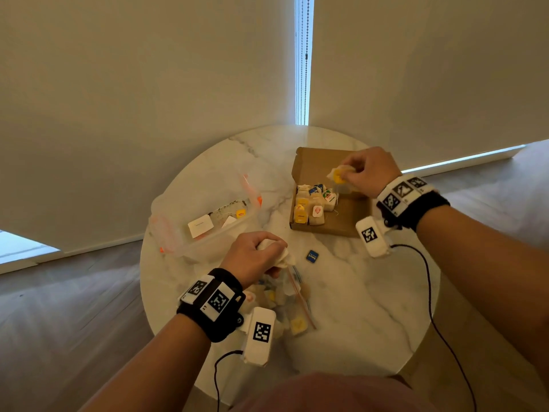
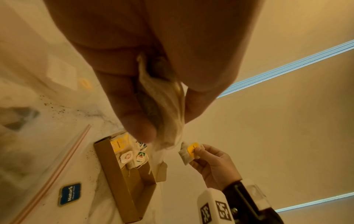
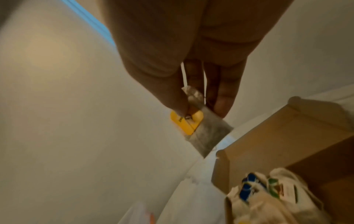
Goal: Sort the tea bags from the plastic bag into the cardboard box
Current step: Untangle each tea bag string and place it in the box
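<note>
An open cardboard box [image 1: 332,224] sits at the right of the round marble table, with several tea bags [image 1: 312,203] lined up in its left part. My right hand [image 1: 361,173] hovers over the box and pinches a tea bag with a yellow tag [image 1: 338,175], also seen close up as the yellow-tagged tea bag [image 3: 203,128]. My left hand [image 1: 255,254] grips a pale tea bag [image 1: 282,257] above the zip plastic bag [image 1: 285,304], which lies flat with several tea bags inside. In the left wrist view that pale tea bag [image 2: 164,109] is pressed between thumb and fingers.
A clear plastic tub [image 1: 205,215] with orange clips stands at the left, holding cards and a yellow tag. A loose blue tag [image 1: 312,256] lies between the plastic bag and the box. Wrist-camera cables hang over the table's [image 1: 371,307] near edge.
</note>
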Action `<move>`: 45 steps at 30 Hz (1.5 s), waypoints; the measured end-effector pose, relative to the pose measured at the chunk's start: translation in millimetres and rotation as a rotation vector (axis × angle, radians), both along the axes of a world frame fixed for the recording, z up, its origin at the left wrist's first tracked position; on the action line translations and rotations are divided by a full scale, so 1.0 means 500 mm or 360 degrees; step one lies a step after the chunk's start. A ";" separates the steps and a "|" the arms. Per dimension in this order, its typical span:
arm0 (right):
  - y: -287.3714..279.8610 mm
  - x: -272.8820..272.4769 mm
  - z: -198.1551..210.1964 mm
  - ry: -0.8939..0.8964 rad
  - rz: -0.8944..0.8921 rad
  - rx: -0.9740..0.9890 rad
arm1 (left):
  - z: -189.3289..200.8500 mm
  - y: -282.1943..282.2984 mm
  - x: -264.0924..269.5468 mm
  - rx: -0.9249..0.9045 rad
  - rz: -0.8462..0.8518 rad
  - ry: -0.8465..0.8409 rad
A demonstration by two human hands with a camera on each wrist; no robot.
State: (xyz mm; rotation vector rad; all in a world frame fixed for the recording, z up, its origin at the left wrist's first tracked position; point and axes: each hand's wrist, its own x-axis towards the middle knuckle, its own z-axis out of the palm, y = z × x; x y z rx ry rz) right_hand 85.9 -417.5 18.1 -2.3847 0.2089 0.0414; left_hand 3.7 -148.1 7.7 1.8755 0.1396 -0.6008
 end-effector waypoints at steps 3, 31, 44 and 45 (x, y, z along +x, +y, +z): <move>-0.028 0.046 -0.025 0.0020 -0.0088 -0.0093 | 0.000 -0.006 0.011 -0.0013 -0.0004 0.0005; 0.002 0.096 -0.279 0.0751 -0.0212 -0.0338 | -0.031 0.000 0.048 -0.0017 0.0019 0.0093; 0.004 0.065 -0.241 0.0661 -0.0115 -0.0468 | -0.033 0.007 0.043 -0.0052 0.0066 0.0073; 0.010 0.059 -0.230 0.0571 -0.0139 -0.0413 | -0.033 0.006 0.044 -0.0064 0.0074 0.0072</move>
